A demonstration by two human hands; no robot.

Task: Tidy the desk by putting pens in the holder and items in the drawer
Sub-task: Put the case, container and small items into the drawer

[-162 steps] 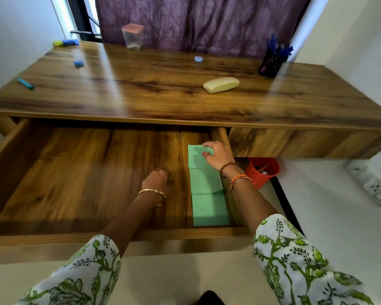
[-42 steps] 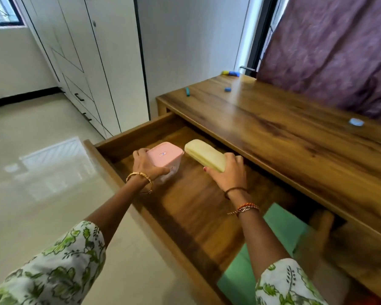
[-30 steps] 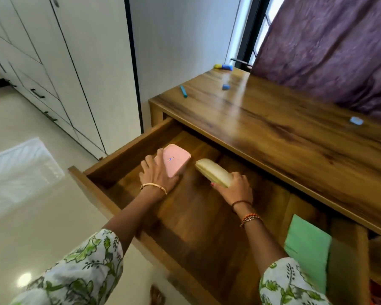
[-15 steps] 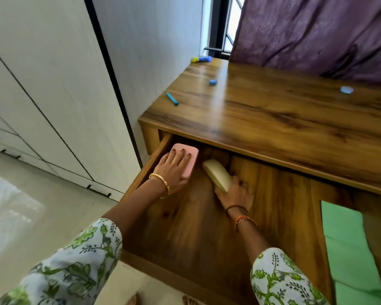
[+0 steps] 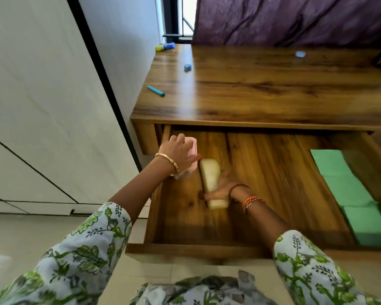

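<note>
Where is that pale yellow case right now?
The pale yellow case lies inside the open drawer near its left end, held by the right hand, just right of the pink-lidded box.

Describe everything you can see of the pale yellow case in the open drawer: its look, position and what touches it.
The pale yellow case is an oblong with rounded corners, matt and slightly blurred; its material cannot be told. It lies lengthwise on the wooden floor of the drawer, near its left end, just right of the pink-lidded container. The right hand grips it from the right side, fingers reaching beneath its near end. No opening or seam shows.
</note>
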